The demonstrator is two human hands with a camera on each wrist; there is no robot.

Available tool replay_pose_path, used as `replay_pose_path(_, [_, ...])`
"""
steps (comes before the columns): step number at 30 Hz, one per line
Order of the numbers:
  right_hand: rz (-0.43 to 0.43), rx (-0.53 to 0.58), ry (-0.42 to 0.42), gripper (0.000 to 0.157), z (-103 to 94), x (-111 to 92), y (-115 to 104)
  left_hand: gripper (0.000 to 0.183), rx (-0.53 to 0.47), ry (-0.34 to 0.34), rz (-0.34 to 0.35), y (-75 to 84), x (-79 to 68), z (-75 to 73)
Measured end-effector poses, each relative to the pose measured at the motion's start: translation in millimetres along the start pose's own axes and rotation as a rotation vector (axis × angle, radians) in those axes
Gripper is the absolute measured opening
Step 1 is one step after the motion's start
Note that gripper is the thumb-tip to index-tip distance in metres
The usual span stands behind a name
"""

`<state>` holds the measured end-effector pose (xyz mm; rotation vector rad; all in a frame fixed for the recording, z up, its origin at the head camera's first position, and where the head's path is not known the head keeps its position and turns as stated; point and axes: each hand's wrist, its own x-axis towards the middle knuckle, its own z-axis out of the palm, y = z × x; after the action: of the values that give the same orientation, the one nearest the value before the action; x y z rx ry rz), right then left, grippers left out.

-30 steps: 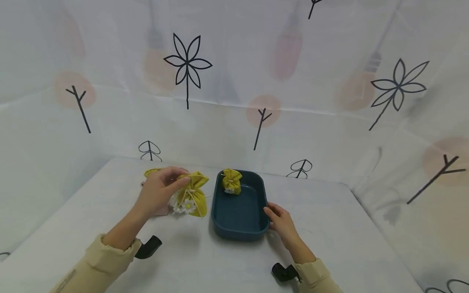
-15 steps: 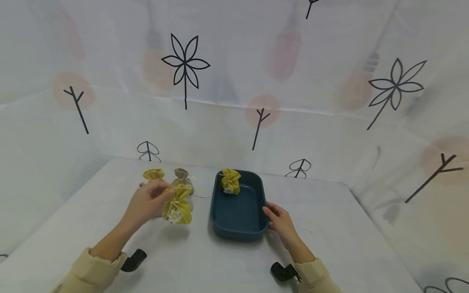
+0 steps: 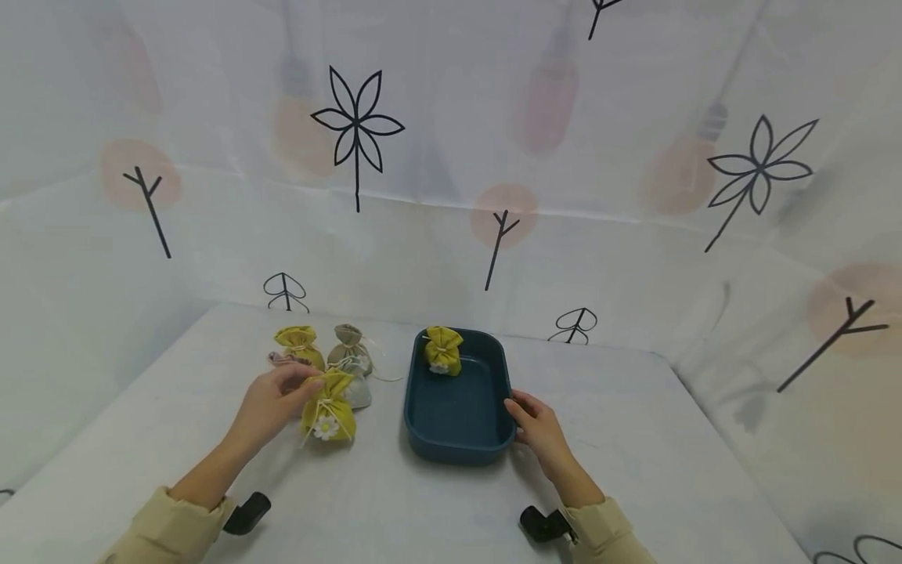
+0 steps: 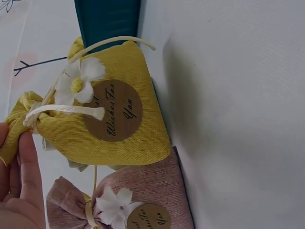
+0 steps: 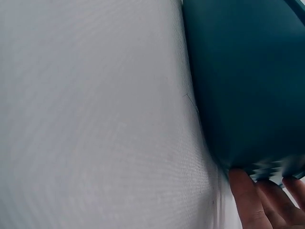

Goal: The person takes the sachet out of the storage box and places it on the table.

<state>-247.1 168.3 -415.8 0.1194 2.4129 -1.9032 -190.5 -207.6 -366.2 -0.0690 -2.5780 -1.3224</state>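
My left hand (image 3: 271, 403) pinches a yellow drawstring pouch (image 3: 330, 419) by its gathered neck. In the left wrist view the pouch (image 4: 114, 148) shows a white fabric flower and a round brown label; whether its bottom touches the table I cannot tell. Beside it is a pink pouch (image 4: 157, 183), mostly hidden by my hand in the head view. My right hand (image 3: 541, 431) grips the right wall of a dark blue rectangular bin (image 3: 461, 450). Another yellow pouch (image 3: 442, 351) lies inside at the bin's far left corner.
Behind my left hand stand a yellow pouch (image 3: 299, 343), a grey-brown pouch (image 3: 347, 348) and a pale grey pouch (image 3: 359, 392), close together. A loose cord trails toward the bin. White cloth covers the table (image 3: 395, 517), and a printed curtain (image 3: 423, 251) rises at the back.
My left hand has carried the yellow pouch left and down, away from the bin toward the other pouches, which show more now. The right hand and bin have stayed put.
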Motion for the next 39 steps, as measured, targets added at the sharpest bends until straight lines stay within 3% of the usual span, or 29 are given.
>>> replay_pose_path(9, [-0.010,0.003,-0.003,0.046,-0.8,-2.4,0.6,0.040,0.002,-0.049,-0.031,-7.4,0.8,7.1])
replay_pose_path(18, [-0.006,0.003,-0.001,0.045,-0.8,-1.0,1.0,0.043,-0.022,-0.050,-0.021,-9.9,3.4,4.8])
replay_pose_path(25, [-0.005,0.001,-0.001,0.046,-0.2,-1.8,0.4,0.035,-0.003,-0.002,0.017,-0.5,5.2,1.9])
replay_pose_path(32, [-0.012,0.004,-0.004,0.047,-1.1,-4.4,-1.3,0.039,-0.049,0.013,0.003,13.9,10.1,4.4])
replay_pose_path(39, [-0.011,-0.014,0.000,0.047,-0.6,-4.4,-1.7,0.028,-0.103,0.009,0.119,28.2,14.8,14.9])
